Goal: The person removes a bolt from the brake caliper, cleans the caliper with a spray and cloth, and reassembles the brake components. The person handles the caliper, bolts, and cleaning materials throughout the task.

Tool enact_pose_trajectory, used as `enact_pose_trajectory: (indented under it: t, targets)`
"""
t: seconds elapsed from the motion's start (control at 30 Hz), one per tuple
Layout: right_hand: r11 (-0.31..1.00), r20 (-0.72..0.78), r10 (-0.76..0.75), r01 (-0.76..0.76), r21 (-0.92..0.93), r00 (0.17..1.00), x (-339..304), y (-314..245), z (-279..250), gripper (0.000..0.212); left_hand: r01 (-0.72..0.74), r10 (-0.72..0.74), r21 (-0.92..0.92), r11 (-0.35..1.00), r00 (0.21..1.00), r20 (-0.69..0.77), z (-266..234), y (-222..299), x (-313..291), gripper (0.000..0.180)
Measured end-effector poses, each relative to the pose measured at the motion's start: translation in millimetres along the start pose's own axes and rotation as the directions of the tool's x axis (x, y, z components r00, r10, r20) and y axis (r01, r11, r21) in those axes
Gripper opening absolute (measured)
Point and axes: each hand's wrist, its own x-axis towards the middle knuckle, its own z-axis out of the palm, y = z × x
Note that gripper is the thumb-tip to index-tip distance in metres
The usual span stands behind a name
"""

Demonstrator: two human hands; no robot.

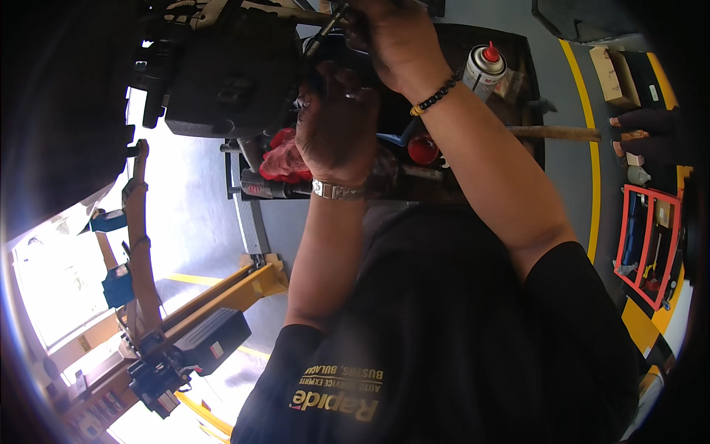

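My right hand (396, 44), with a beaded bracelet at its wrist, is raised at the top. Its fingers are closed round the upper end of a slim metal rod-shaped tool (322, 35). The rod slants down and left to the edge of a large dark vehicle part (229, 89). My left hand (339, 129), with a metal-banded watch, is just below, beside that part. Its fingers are curled in shadow near the rod's lower end, and what they grip is hidden. Under my hands lies a crumpled red cloth (287, 157).
A dark tool tray (529, 81) holds a spray can (484, 70) with a red nozzle, a round red lid (423, 149) and a wooden handle (555, 133) jutting out rightward. A yellow lift arm (229, 292) stands lower left. At right are a cardboard box (615, 78) and a red-framed rack (648, 244).
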Motion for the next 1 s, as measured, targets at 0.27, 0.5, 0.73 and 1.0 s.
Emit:
enact_pose_trajectory:
  t: [0.27, 0.5, 0.73, 1.0]
  targets:
    - [0.999, -0.008, -0.04, 0.04, 0.002, 0.999, -1, -11, -8, 0.009, -0.039, 0.034, 0.11, 0.993, 0.999, 0.041, -6, 13, 5, 0.015]
    - [0.994, 0.079, -0.108, 0.11, -0.018, 0.991, 0, -2, -3, 0.013, -0.028, 0.031, 0.164, 0.986, 0.999, -0.013, -5, 20, 1, 0.021]
    - [1.0, 0.106, -0.016, 0.013, 0.025, 0.994, -7, 1, 0, 0.013, 0.081, -0.098, 0.156, 0.984, 0.99, 0.105, -21, 36, 5, 0.032]
    - [0.994, 0.046, 0.005, 0.0, -0.113, 0.999, -10, 6, -2, 0.012, 0.156, -0.151, -0.036, 0.987, 0.981, 0.118, -19, 21, -5, 0.032]
